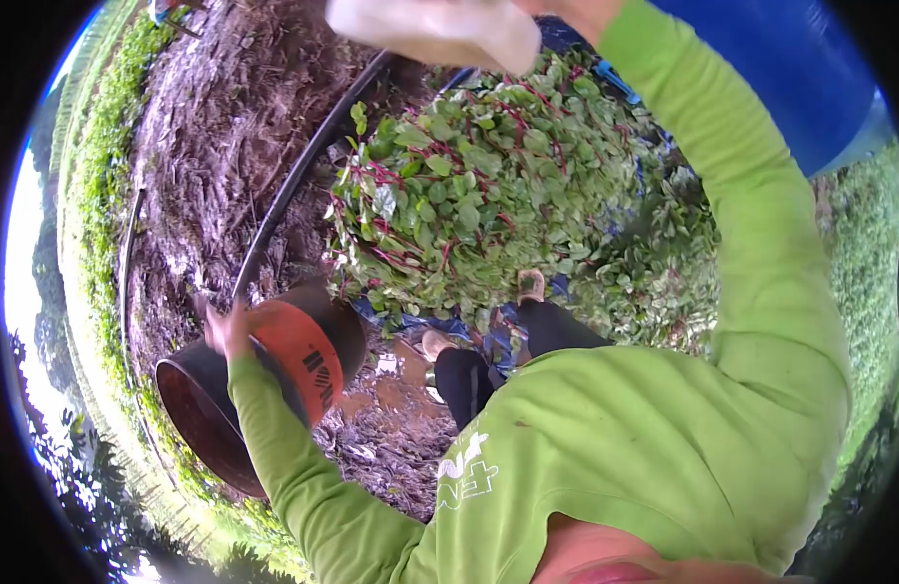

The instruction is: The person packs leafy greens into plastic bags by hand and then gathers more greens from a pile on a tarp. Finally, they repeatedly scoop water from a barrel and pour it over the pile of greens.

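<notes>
We are looking down our own green sleeves over a garden plot. Our left hand (225, 331), out at nine o'clock, is closing its fingers on the rim of a black bucket (216, 409) with an orange band, which is tilting on its side above the muddy ground (391, 428). Our right arm is reaching up to twelve o'clock, where the right hand (566, 12) is mostly running out of view; it seems to be gripping a pale cloth or sack (440, 31), though we cannot tell for sure. A heap of green leaves with red stems (469, 185) is lying at the centre, just beyond our shoes (530, 285). A black hose (293, 185) is curving past the heap at ten o'clock.
</notes>
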